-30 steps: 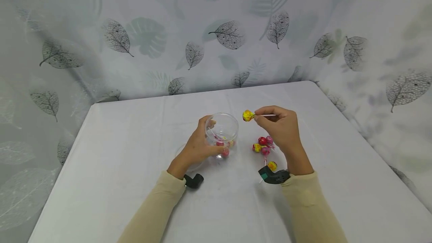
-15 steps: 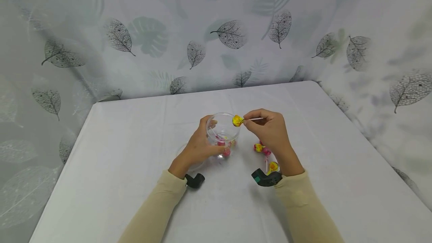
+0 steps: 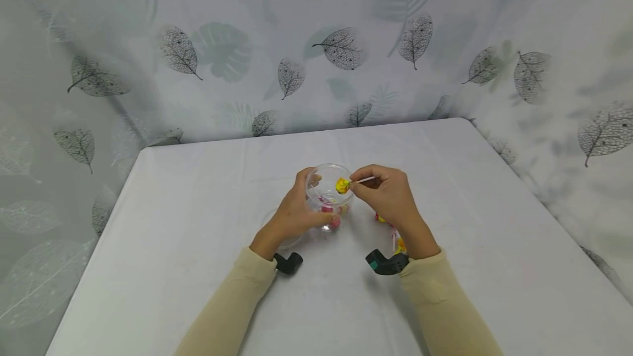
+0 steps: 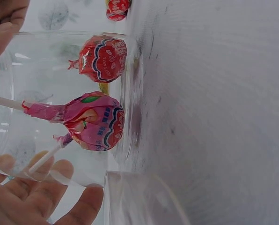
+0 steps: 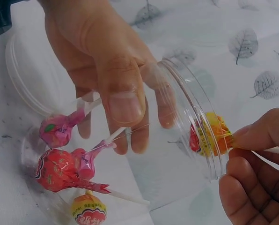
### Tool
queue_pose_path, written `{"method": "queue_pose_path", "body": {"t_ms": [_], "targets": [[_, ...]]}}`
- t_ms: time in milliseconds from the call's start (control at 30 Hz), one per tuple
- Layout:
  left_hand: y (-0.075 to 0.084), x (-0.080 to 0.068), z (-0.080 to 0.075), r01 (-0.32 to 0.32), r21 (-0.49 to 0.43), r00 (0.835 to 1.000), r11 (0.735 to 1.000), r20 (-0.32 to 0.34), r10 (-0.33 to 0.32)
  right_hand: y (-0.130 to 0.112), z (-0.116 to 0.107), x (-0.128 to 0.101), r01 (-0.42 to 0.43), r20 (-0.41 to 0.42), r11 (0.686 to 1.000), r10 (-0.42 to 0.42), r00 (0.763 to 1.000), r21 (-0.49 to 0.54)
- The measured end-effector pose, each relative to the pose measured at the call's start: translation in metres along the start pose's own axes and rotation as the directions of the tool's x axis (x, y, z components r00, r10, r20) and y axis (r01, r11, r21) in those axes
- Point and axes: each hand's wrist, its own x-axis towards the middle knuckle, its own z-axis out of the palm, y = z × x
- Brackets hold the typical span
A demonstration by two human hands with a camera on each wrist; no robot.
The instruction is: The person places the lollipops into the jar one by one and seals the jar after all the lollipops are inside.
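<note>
My left hand (image 3: 292,210) grips a clear round jar (image 3: 326,177) around its side, thumb across the front. Inside, near the bottom, lie several wrapped lollipops; in the left wrist view a pink lollipop (image 4: 95,124) and a red lollipop (image 4: 103,58) show, and in the right wrist view a yellow-and-red lollipop (image 5: 89,210). My right hand (image 3: 388,194) pinches the stick of a yellow lollipop (image 3: 342,185) between thumb and fingers. Seen from the right wrist, that candy's head sits at the jar's open mouth, within the rim.
Partly hidden behind the right wrist, a few loose lollipops (image 3: 399,245) lie on the white-covered table (image 3: 198,207). A clear round lid (image 5: 34,70) lies beside the left hand. Leaf-patterned cloth (image 3: 222,43) hangs behind the table.
My right hand has moved left and slightly down, bringing the yellow lollipop from beside the jar to its mouth. The left hand still holds the jar in nearly the same place.
</note>
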Motion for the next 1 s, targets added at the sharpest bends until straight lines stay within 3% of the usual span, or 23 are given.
{"method": "queue_pose_path", "body": {"t_ms": [233, 467, 833, 1000], "targets": [[-0.002, 0.0, 0.001, -0.037, -0.008, 0.999, 0.999, 0.006, 0.037, 0.0, 0.001, 0.0, 0.013, 0.009, 1.0, -0.013, 1.0, -0.011], [-0.002, 0.0, 0.0, -0.067, -0.013, 0.998, 0.998, 0.0, 0.067, 0.0, -0.003, -0.001, 0.011, -0.003, 0.999, -0.011, 1.0, 0.044], [-0.001, 0.002, 0.0, -0.031, 0.009, 0.999, 0.999, -0.016, 0.031, 0.005, -0.02, -0.005, 0.0, -0.051, 1.0, 0.001, 0.999, 0.014], [0.0, 0.002, 0.002, -0.014, 0.014, 1.0, 1.0, -0.02, 0.014, 0.017, -0.032, -0.012, -0.029, -0.083, 0.999, 0.027, 0.996, -0.027]]}}
